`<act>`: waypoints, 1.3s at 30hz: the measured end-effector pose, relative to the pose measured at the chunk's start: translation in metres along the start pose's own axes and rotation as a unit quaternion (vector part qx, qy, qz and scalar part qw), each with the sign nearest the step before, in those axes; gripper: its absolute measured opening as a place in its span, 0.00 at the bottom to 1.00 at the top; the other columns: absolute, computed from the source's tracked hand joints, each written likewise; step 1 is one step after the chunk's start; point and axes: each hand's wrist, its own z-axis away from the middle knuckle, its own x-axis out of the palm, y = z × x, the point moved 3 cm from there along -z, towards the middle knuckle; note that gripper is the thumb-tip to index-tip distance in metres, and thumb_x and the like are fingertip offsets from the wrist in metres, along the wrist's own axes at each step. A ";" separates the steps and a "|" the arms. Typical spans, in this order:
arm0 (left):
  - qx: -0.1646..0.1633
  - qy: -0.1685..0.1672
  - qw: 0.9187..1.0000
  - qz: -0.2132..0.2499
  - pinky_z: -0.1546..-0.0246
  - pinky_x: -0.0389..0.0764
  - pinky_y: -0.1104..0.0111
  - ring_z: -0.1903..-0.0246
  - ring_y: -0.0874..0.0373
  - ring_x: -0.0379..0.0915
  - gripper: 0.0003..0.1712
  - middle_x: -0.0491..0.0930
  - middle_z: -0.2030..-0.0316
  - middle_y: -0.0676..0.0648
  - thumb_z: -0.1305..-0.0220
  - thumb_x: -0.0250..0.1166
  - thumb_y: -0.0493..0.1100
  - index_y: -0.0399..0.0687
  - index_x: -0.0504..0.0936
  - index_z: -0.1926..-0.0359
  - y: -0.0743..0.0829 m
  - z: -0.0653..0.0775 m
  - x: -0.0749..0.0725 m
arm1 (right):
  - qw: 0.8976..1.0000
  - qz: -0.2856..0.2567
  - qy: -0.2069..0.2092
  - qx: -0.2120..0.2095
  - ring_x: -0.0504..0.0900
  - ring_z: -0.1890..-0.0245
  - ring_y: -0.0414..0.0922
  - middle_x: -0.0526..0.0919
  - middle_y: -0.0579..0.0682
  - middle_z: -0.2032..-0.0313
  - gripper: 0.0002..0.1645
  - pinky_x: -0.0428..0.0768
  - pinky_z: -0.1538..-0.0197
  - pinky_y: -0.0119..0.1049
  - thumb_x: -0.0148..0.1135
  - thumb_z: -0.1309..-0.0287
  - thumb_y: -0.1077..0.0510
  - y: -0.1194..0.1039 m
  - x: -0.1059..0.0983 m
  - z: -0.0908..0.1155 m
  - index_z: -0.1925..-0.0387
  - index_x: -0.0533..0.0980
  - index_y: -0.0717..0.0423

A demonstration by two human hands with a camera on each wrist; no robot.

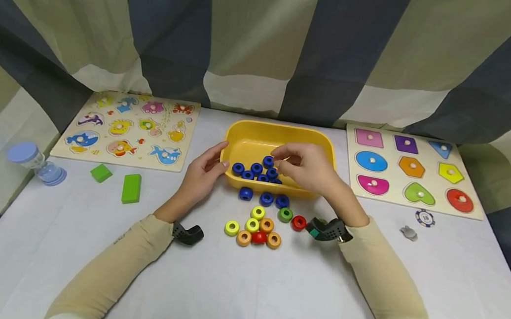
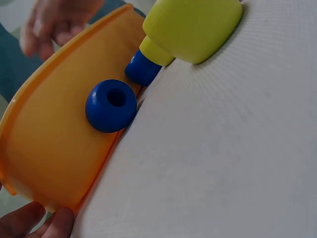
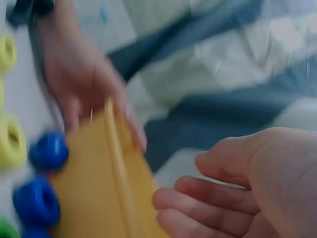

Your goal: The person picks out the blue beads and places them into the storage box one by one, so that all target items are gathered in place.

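Note:
A yellow plastic tray [image 1: 280, 186] holds several blue beads [image 1: 257, 168] towards its left and middle. My left hand [image 1: 203, 173] rests against the tray's left end, fingers along the wall and thumb by the front corner. In the left wrist view its fingertips [image 2: 59, 223] touch the tray's lower edge. My right hand [image 1: 306, 165] is over the tray, its fingertips beside a blue bead [image 1: 268, 161]. The right wrist view shows its thumb and loosely bent fingers [image 3: 185, 203] apart, with nothing between them. Three blue beads [image 1: 266, 199] sit along the tray's front wall.
Yellow, orange, red and green beads [image 1: 252, 225] lie in front of the tray. A sea-animal puzzle board [image 1: 146, 137], green blocks [image 1: 131, 188] and a sand timer [image 1: 37, 164] are at left. To the right are a shape puzzle board [image 1: 392, 176], a chip [image 1: 425, 218] and a small grey figure [image 1: 408, 233].

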 end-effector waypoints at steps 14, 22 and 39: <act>0.007 -0.002 1.000 0.008 0.34 0.72 0.60 0.32 0.53 0.64 0.29 0.63 0.28 0.52 0.29 0.56 0.45 0.54 0.66 0.29 0.000 0.001 -0.002 | 0.953 0.232 -0.163 -0.106 0.78 0.43 0.49 0.76 0.55 0.39 0.25 0.79 0.39 0.43 0.57 0.35 0.55 -0.063 0.074 0.037 0.38 0.73 0.59; 0.000 -0.002 1.000 0.006 0.34 0.72 0.59 0.33 0.53 0.65 0.28 0.64 0.29 0.52 0.29 0.56 0.46 0.56 0.66 0.29 -0.001 0.001 -0.001 | 0.927 0.315 -0.095 -0.179 0.79 0.63 0.43 0.79 0.51 0.57 0.16 0.83 0.58 0.34 0.59 0.35 0.59 -0.060 0.096 0.037 0.47 0.78 0.57; 0.005 -0.002 1.000 0.006 0.33 0.71 0.59 0.33 0.53 0.65 0.28 0.64 0.29 0.52 0.29 0.56 0.45 0.55 0.66 0.29 -0.001 -0.001 0.000 | 0.944 0.283 -0.049 -0.160 0.74 0.73 0.40 0.77 0.48 0.71 0.07 0.79 0.69 0.30 0.63 0.39 0.60 -0.057 0.095 0.031 0.61 0.82 0.56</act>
